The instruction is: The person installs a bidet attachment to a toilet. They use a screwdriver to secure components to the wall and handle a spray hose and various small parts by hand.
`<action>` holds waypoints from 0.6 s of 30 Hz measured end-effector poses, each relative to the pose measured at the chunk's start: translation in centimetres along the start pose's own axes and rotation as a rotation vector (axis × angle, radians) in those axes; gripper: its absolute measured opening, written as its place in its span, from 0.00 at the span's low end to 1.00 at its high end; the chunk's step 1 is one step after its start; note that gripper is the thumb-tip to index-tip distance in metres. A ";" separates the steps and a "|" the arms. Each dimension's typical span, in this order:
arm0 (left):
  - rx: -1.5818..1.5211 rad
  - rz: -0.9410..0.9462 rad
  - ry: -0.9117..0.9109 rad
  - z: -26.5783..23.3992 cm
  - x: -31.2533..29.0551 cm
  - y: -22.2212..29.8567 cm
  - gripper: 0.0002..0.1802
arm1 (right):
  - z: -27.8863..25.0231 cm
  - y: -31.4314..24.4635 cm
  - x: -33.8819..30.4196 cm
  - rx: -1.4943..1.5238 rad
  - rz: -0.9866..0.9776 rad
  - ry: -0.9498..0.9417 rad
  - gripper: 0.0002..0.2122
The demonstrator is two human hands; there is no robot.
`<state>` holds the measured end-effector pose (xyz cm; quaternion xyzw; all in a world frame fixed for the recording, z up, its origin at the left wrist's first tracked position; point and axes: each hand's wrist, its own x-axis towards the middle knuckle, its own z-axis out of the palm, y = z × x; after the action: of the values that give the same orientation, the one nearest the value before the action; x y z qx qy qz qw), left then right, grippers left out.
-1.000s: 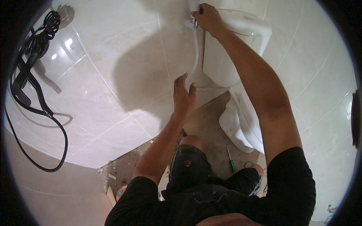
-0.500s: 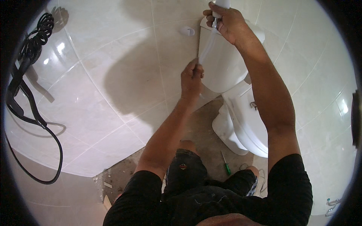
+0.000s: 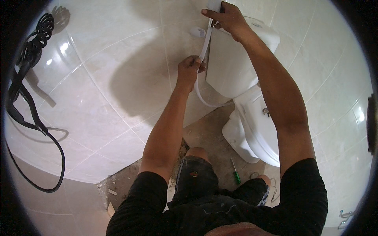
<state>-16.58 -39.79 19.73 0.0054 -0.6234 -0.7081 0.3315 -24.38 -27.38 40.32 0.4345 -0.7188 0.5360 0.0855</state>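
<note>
Up beside the toilet tank (image 3: 228,65), my right hand (image 3: 233,23) is closed round a white bidet sprayer (image 3: 214,5) with a shiny metal collar; the picture's upper edge cuts off its top. From the collar a white flexible hose (image 3: 206,43) runs down to my left hand (image 3: 189,74), whose fingers pinch it. Below that hand the hose curves and reaches toward the back of the toilet bowl (image 3: 252,124); its far end is hidden. A small white holder (image 3: 197,32) is fixed on the tiled wall, just left of the hose.
A green-handled screwdriver (image 3: 236,175) lies on the rough floor by my knees. Coiled black cable (image 3: 43,29) and a black strap hang at the far left. Small debris (image 3: 112,192) is scattered along the wall's foot. A metal tap (image 3: 346,214) shows at the lower right.
Both hands have shifted left, the right hand carrying the sprayer closer to the wall holder. The hose now shows as a loose curve below my left hand.
</note>
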 end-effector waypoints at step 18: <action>-0.552 -0.289 -0.117 0.1 -0.7 -1.0 0.16 | -2.0 0.5 -1.0 0.404 -0.026 -0.288 0.14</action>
<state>-16.55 -39.32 18.58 -0.0371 -0.4185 -0.8894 0.1799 -24.85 -25.12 40.17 0.5238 -0.5963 0.6001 -0.0996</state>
